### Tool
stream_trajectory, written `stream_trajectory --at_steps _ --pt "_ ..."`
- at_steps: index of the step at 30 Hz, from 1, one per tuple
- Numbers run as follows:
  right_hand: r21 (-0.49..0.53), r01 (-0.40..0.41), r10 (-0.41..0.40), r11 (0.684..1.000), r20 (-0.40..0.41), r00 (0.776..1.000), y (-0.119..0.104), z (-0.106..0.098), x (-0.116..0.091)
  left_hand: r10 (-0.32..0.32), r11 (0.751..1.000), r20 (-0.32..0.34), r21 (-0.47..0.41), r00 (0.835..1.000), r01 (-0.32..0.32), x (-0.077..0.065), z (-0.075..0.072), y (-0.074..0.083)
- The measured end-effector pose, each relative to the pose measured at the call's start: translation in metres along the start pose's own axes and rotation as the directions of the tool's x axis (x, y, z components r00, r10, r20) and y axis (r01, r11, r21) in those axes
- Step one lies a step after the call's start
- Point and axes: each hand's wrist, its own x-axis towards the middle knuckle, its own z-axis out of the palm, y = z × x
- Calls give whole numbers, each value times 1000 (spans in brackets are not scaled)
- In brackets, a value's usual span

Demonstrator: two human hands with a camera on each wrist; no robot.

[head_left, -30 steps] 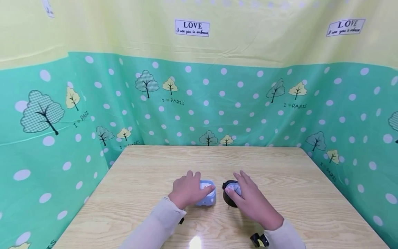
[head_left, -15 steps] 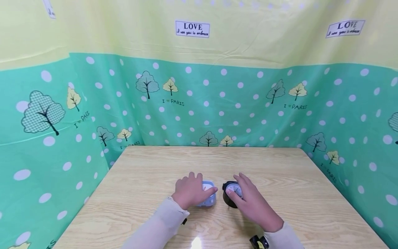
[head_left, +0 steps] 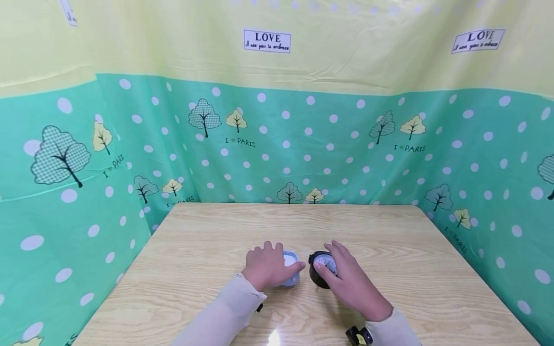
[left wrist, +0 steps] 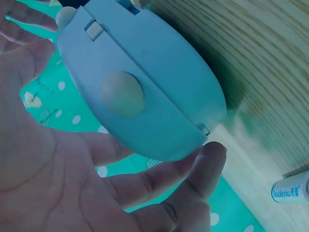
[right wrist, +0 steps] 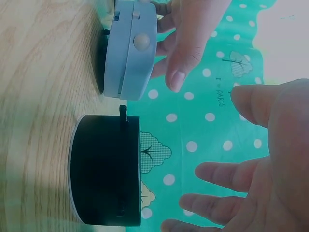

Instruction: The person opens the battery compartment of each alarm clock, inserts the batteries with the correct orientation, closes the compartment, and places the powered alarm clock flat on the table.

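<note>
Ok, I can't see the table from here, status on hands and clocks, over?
Left hand over blue clock, contact unclear. Right hand over black clock, no contact visible. No obstruction seen between hands and clocks.

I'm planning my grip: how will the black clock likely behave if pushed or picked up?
With its dial facing up, the black clock will probably slide rather than roll. Its smooth-looking, rounded side may feel slippery to fingertips. The case looks rigid, so it likely won't flex when squeezed.
</note>
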Motion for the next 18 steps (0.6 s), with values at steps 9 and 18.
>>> stream_trajectory --at_steps 9,18 --pt "13 -13 13 1000 -15 1000 0 -1 -1 -23 1000 20 9 1000 23 1 4 4" --pt "30 -16 17 999 -20 1000 1 2 -1 -38 999 1 39 999 37 4 9 7"
